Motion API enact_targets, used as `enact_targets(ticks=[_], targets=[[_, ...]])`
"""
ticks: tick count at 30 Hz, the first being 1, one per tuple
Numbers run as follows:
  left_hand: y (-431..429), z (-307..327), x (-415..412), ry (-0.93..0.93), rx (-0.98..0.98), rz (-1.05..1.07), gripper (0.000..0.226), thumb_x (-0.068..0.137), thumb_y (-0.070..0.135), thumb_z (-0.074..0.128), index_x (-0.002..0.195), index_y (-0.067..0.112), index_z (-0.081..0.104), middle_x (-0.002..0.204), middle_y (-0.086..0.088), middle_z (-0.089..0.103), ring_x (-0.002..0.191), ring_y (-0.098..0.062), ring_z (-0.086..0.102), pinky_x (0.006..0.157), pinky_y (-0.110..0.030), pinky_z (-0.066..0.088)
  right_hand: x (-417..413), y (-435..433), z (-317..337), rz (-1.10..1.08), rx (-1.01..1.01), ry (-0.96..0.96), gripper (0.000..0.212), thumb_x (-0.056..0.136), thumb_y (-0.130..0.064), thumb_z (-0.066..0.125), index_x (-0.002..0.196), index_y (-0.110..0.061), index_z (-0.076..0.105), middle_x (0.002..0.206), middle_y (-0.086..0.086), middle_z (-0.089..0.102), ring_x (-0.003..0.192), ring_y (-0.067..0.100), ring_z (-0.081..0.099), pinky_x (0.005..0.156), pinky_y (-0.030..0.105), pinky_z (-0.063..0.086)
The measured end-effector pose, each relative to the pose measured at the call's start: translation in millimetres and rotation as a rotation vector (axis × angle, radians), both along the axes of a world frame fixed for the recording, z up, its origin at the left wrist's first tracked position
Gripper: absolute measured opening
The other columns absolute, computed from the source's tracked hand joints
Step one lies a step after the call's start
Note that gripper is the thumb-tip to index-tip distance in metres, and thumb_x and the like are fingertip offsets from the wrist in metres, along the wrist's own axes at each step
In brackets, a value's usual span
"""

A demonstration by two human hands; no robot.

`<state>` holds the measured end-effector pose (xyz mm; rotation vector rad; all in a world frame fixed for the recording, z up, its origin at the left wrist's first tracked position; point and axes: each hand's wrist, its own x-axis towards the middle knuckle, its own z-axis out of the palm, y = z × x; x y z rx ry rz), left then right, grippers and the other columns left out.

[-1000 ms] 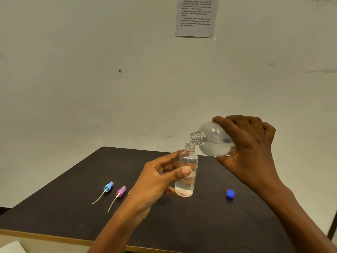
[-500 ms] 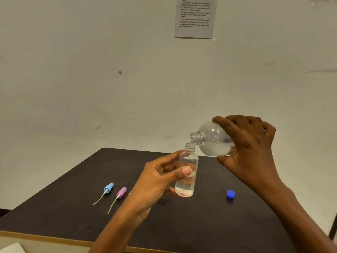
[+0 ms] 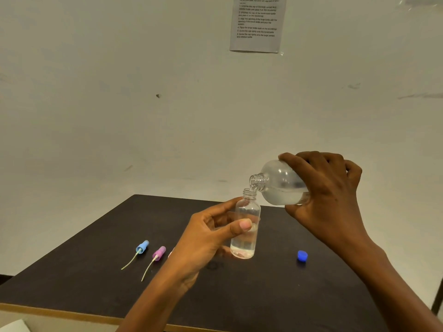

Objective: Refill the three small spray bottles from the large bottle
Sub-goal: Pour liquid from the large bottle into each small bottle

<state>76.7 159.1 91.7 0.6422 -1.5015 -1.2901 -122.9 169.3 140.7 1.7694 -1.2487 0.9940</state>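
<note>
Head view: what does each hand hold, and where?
Left hand grips the small bottle mid-body; right hand grips the large bottle by its rear half.

Single head-worn wide-angle view, facing forward and down.
It looks from the near edge of the tabletop (image 3: 263, 295) toward the wall (image 3: 119, 116), close enough that the left hand (image 3: 211, 238) and right hand (image 3: 328, 195) fill the middle.

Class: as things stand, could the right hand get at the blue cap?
Probably not yet: the right hand grips the tilted large bottle over the small bottle. The blue cap lies in the open below it, nothing between, so the way looks free once that hand is emptied.
</note>
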Motion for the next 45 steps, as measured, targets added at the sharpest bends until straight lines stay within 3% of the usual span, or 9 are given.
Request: enact_targets(ticks=[5, 9, 14, 19, 24, 45], targets=[[1.0, -0.2, 0.3, 0.001, -0.008, -0.006, 0.041, 0.059, 0.028, 0.071, 0.097, 0.039, 0.065, 0.098, 0.008, 0.075, 0.092, -0.011, 0.071, 0.057, -0.026, 0.056, -0.4, -0.9, -1.0, -0.005, 0.006, -0.002, 0.086, 0.047, -0.013, 0.087, 0.121, -0.027, 0.044, 0.109, 0.009, 0.06, 0.105, 0.024, 0.038, 0.084, 0.037, 0.021], [0.5, -0.2, 0.2, 0.003, -0.011, -0.011, 0.04, 0.06, 0.026, 0.07, 0.099, 0.037, 0.064, 0.097, 0.009, 0.075, 0.091, -0.011, 0.071, 0.056, -0.026, 0.056, 0.8, -1.2, -1.2, -0.003, 0.011, -0.008, 0.088, 0.047, -0.011, 0.087, 0.121, -0.028, 0.042, 0.109, 0.009, 0.059, 0.105, 0.024, 0.037, 0.083, 0.047, 0.029], [-0.4, -0.6, 0.3, 0.012, -0.008, -0.008, 0.04, 0.061, 0.025, 0.07, 0.099, 0.037, 0.064, 0.096, 0.008, 0.075, 0.09, -0.012, 0.071, 0.055, -0.026, 0.056, 0.2, -2.6, -1.4, -0.002, 0.02, 0.001, 0.089, 0.046, -0.011, 0.087, 0.121, -0.028, 0.042, 0.11, 0.01, 0.059, 0.106, 0.024, 0.037, 0.085, 0.04, 0.023], [-0.5, -1.2, 1.0, 0.018, -0.001, -0.01, 0.039, 0.058, 0.027, 0.07, 0.095, 0.039, 0.065, 0.094, 0.01, 0.075, 0.089, -0.011, 0.071, 0.054, -0.026, 0.056, 1.6, -3.3, -1.8, 0.005, 0.02, -0.005, 0.088, 0.047, -0.011, 0.086, 0.121, -0.028, 0.042, 0.11, 0.009, 0.059, 0.106, 0.024, 0.037, 0.084, 0.045, 0.027], [-0.9, -1.2, 1.1, 0.01, 0.0, -0.014, 0.044, 0.057, 0.028, 0.071, 0.099, 0.038, 0.064, 0.098, 0.007, 0.075, 0.092, -0.013, 0.071, 0.055, -0.028, 0.056, 0.5, -3.7, -2.2, -0.006, 0.019, 0.009, 0.088, 0.046, -0.012, 0.086, 0.121, -0.027, 0.043, 0.109, 0.008, 0.06, 0.104, 0.023, 0.038, 0.083, 0.036, 0.021], [-3.4, -3.7, 2.0, 0.003, 0.009, -0.008, 0.045, 0.059, 0.028, 0.072, 0.102, 0.038, 0.064, 0.101, 0.006, 0.074, 0.094, -0.015, 0.071, 0.057, -0.029, 0.057, 1.6, -4.9, -3.3, 0.001, 0.017, 0.003, 0.087, 0.047, -0.01, 0.085, 0.121, -0.028, 0.043, 0.109, 0.008, 0.059, 0.105, 0.024, 0.038, 0.084, 0.046, 0.029]])
